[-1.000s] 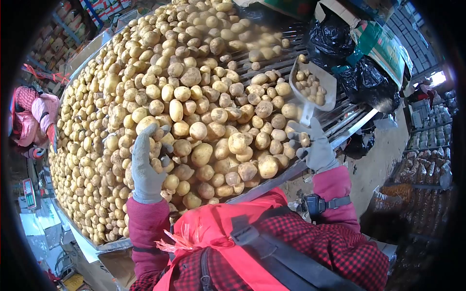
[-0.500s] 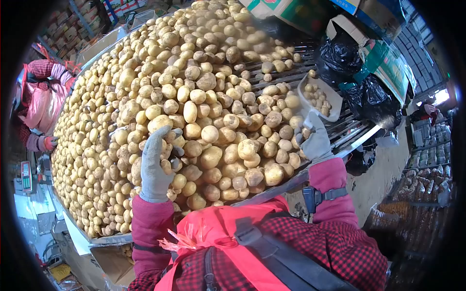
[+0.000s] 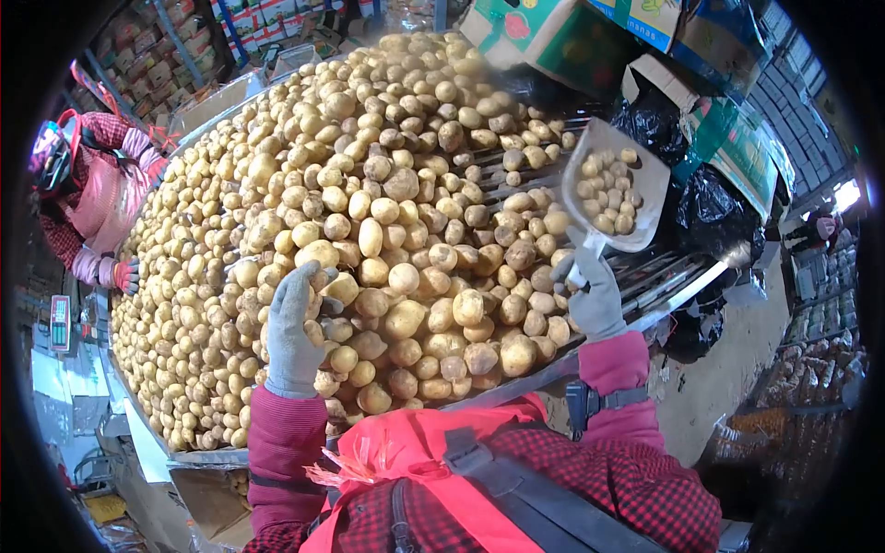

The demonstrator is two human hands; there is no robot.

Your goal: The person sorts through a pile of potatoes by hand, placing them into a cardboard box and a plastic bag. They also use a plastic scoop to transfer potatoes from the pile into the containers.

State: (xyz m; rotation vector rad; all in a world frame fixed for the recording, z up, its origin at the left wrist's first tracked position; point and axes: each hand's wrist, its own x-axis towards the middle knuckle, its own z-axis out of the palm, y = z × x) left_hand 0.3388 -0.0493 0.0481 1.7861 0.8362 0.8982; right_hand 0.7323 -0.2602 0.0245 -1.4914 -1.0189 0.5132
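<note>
My left hand (image 3: pixel 297 334), in a grey glove with dark fingertips, rests on the near part of a large heap of potatoes (image 3: pixel 406 276). Its fingers curl round a small potato (image 3: pixel 314 333), and other potatoes touch it. On the right, my gloved right hand (image 3: pixel 596 297) grips the handle of a white scoop (image 3: pixel 653 207). Several small potatoes (image 3: pixel 608 194) lie in the scoop, which is tilted up above dark slats at the heap's right edge. Part of the handle is hidden by my fingers.
Another person (image 3: pixel 97 198) stands at the heap's far left, a gloved hand by its edge. Black plastic bags (image 3: pixel 714 207) and cardboard boxes (image 3: pixel 572 51) crowd the upper right. A metal edge (image 3: pixel 516 382) runs along the near side. Packed goods (image 3: pixel 802 369) stand at right.
The scoop has risen and turned more towards me, showing more of its inside, with the small potatoes still in it. My left hand stays at nearly the same spot on the heap.
</note>
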